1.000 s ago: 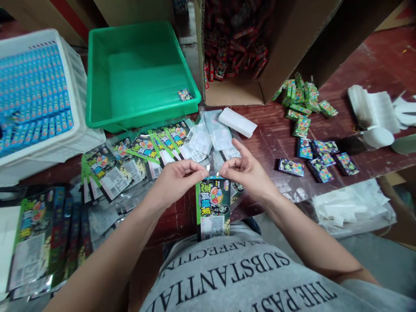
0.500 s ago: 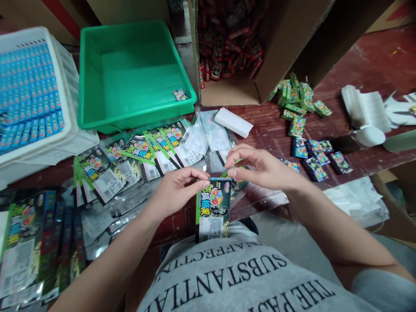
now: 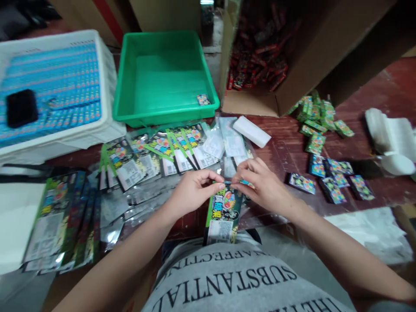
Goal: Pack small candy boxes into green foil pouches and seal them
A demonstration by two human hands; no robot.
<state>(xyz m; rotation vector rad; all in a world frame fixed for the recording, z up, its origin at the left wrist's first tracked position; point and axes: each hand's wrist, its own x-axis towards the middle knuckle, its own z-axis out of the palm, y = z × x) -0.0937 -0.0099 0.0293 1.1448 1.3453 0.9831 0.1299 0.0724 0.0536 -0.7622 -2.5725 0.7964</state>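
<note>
Working from the left, leave alone the white basket [image 3: 112, 93], to the left of the green tray [image 3: 165, 82], and keep the left forearm clear of the stacked pouches [image 3: 52, 216] on the near left of the tray. Hold the left hand [image 3: 191, 195] with thumb and forefinger together, clamped on the top edge of the printed pouch [image 3: 224, 214], nearer the body than the green tray and a little to its right. Keep that pinch light but firm, so as not to crease the edge. With the right hand [image 3: 264, 188], likewise closed on the right end of that edge, match the left for height and pull; beside these fingertips, note a blue sliver [image 3: 246, 183], perhaps part of something behind, too blurred to name. Avoid brushing the small dark boxes [image 3: 339, 179], farther right of the green tray. Against half a second ago, at the left, see more of the white basket, with a dark rounded object [image 3: 22, 108] now fully shown inside; in the middle, find the left pinch unchanged; at the right, find the right hand closed on the edge, rather than raised beside it with thumb and forefinger apart.
</note>
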